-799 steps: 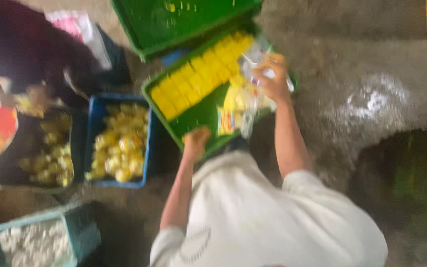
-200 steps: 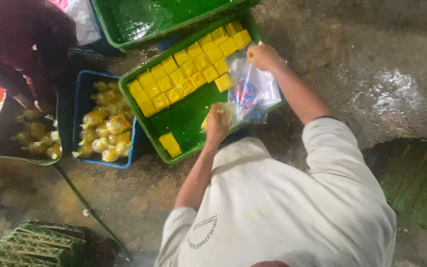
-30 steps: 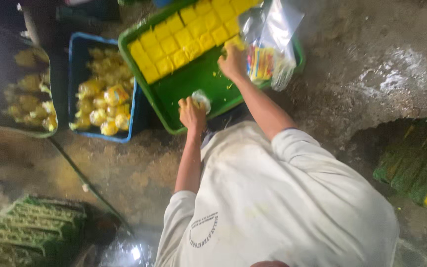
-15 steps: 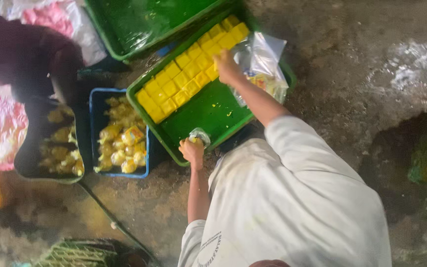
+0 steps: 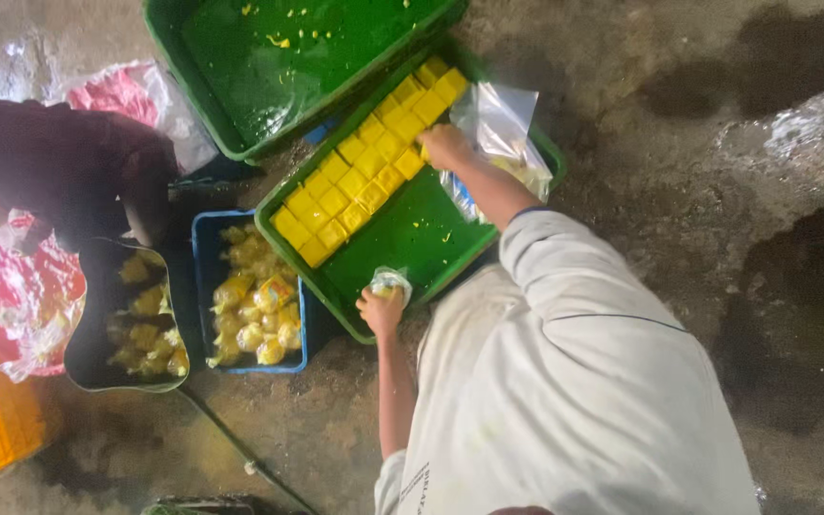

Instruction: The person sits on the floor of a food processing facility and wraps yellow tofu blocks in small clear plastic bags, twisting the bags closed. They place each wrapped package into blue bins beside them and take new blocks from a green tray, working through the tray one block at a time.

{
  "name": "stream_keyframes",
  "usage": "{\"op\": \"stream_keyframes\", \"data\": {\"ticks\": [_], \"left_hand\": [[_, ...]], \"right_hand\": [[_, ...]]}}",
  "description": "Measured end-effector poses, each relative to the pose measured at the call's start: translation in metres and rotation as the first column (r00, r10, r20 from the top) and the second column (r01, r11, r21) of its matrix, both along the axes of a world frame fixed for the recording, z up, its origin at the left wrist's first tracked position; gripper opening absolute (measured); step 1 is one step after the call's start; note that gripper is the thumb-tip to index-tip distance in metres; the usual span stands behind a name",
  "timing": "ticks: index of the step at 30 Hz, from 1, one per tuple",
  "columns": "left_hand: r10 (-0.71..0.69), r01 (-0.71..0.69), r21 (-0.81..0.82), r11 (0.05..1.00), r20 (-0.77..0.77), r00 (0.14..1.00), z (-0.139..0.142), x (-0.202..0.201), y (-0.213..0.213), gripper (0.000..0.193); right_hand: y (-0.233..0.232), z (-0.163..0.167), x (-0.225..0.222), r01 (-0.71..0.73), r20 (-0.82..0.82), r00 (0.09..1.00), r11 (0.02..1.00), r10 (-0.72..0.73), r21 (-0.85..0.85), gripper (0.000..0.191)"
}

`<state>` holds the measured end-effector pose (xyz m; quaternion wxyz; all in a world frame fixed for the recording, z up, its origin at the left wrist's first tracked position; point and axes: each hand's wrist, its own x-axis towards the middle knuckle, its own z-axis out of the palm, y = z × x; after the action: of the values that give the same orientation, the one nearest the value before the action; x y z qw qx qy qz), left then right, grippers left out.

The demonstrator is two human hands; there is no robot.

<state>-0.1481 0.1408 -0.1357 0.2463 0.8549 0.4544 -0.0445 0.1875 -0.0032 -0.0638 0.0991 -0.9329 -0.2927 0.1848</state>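
Green tray (image 5: 431, 250) — right hand (image 5: 445, 146), fingers closed on yellow blocks (image 5: 366, 183) beside clear bag (image 5: 500, 124); left hand (image 5: 381, 307) grips small bag (image 5: 390, 282) at near rim — bare tray floor between

Light was dim and flat; glare shone off the wet floor (image 5: 813, 129) at right, and everything looked slightly soft.

Trays and tubs on the floor

I see blocks (image 5: 364, 181) in the near tray (image 5: 412, 238), a second tray (image 5: 298, 57) behind, tubs (image 5: 250, 296) left.
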Motion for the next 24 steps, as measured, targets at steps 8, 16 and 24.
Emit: {"op": "stream_keyframes", "data": {"ticks": [8, 16, 24], "left_hand": [[-0.067, 0.124, -0.239, 0.963, 0.232, 0.970, 0.003, -0.017, 0.032, 0.041], [0.203, 0.042, -0.467, 0.883, 0.462, 0.863, 0.012, 0.019, 0.029, 0.025], [0.528, -0.142, -0.726, 0.673, 0.338, 0.779, 0.007, 0.015, 0.025, 0.032]], "right_hand": [[-0.002, 0.010, -0.064, 0.278, -0.728, 0.502, 0.710, 0.467, 0.647, 0.031], [0.068, -0.024, -0.214, -0.183, -0.248, 0.928, 0.922, 0.277, 0.342, 0.050], [0.071, -0.016, -0.233, -0.070, -0.513, 0.816, 0.927, 0.265, 0.367, 0.094]]}}
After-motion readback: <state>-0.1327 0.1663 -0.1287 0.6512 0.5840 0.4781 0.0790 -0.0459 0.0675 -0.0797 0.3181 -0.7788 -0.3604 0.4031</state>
